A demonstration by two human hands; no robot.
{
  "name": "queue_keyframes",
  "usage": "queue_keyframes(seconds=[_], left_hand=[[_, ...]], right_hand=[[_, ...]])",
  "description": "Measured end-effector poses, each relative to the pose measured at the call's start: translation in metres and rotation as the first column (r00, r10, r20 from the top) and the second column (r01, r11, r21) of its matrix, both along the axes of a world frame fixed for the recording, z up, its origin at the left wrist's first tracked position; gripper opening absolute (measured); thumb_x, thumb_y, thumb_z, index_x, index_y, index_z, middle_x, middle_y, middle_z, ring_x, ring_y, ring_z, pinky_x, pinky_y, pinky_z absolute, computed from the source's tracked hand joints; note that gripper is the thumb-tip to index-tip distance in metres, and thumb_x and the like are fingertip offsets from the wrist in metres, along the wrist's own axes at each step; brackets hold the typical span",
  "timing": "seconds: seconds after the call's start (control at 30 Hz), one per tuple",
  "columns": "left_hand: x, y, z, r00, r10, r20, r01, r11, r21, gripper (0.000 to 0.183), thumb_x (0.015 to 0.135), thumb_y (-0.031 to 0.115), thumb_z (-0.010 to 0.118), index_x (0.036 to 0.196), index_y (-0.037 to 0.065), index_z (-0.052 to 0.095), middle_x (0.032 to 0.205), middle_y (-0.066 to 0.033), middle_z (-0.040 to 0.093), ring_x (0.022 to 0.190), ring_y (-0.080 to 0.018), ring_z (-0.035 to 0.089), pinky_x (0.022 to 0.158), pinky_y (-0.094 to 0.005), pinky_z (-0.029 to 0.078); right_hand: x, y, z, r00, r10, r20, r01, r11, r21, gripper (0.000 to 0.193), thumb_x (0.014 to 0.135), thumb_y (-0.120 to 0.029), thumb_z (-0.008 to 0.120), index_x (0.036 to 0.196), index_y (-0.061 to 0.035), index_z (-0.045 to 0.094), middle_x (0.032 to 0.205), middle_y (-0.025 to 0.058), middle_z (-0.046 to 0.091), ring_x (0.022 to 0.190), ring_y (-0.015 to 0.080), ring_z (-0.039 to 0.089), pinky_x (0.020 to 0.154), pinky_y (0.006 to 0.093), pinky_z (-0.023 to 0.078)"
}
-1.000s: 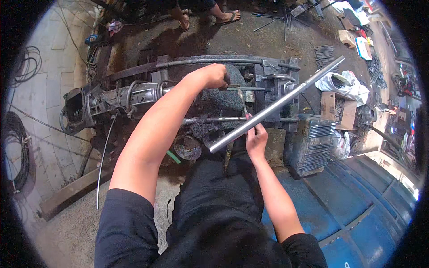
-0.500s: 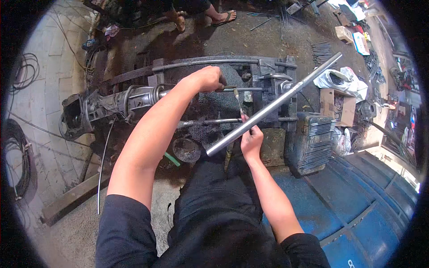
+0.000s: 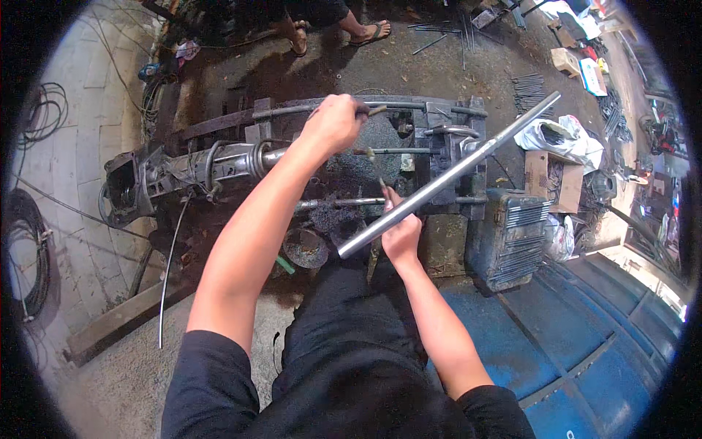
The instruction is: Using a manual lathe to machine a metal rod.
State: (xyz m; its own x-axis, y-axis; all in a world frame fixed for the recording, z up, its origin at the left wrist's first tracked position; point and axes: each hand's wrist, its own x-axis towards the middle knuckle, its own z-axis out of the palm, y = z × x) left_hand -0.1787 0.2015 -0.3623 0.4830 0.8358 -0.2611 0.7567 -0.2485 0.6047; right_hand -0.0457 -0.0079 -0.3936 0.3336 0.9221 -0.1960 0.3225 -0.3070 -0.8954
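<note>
1. The left hand (image 3: 335,123) has its fingers curled together, clamped on one short stick (image 3: 377,110) whose end pokes out to the right, above the machine bed.
2. The right hand (image 3: 401,233), nearer, has its fingers closed round one slim brush-like tool (image 3: 382,186); its pale tip points far and slightly left, near the middle bar (image 3: 409,151). Whether tip and bar touch, I cannot tell.
3. One silver tube (image 3: 453,173) slants from near left to far right, crossing in front of the right hand; contact there is unclear.
4. Three long bars count in all: the middle one, one far bar (image 3: 395,104) and one near bar (image 3: 358,202).
5. Near left of the right hand sit one round bowl (image 3: 307,249) and one green piece (image 3: 284,265).
6. To the right stands one cardboard box (image 3: 537,173); at the far side, two feet (image 3: 370,32) of another person.
</note>
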Motion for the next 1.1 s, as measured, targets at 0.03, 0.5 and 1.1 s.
queue_keyframes(seconds=[0.03,0.5,1.1], left_hand=[[-0.001,-0.003,0.02,0.987,0.12,0.112,-0.126,0.991,0.053,0.028,0.081,0.016,0.064,0.105,0.003,0.069,0.095,-0.0213,0.068,0.089,-0.0357,0.067,0.082,-0.0425,0.051],[-0.027,-0.124,0.096,0.758,0.499,0.421,-0.541,0.841,-0.022,0.026,0.086,0.011,0.061,0.108,-0.003,0.067,0.102,-0.0208,0.068,0.097,-0.0334,0.067,0.087,-0.037,0.05],[-0.015,-0.228,-0.006,0.758,0.529,0.381,-0.419,0.843,-0.338,0.021,0.085,0.01,0.062,0.098,-0.005,0.066,0.09,-0.0161,0.069,0.083,-0.0211,0.065,0.077,-0.033,0.05]], right_hand=[[0.0,0.006,0.002,0.997,0.077,-0.011,-0.077,0.997,0.033,0.027,0.095,-0.01,0.054,0.118,0.003,0.062,0.114,0.0177,0.067,0.11,0.024,0.063,0.092,0.0303,0.047],[0.009,0.011,-0.004,0.943,0.279,0.183,-0.283,0.959,0.0,0.028,0.095,-0.015,0.056,0.118,-0.0011,0.063,0.108,0.0186,0.068,0.1,0.0316,0.066,0.086,0.0355,0.051],[0.016,-0.007,-0.016,0.966,0.18,0.186,-0.198,0.977,0.082,0.031,0.096,-0.011,0.051,0.122,0.0031,0.06,0.11,0.0185,0.068,0.101,0.027,0.067,0.083,0.0328,0.051]])
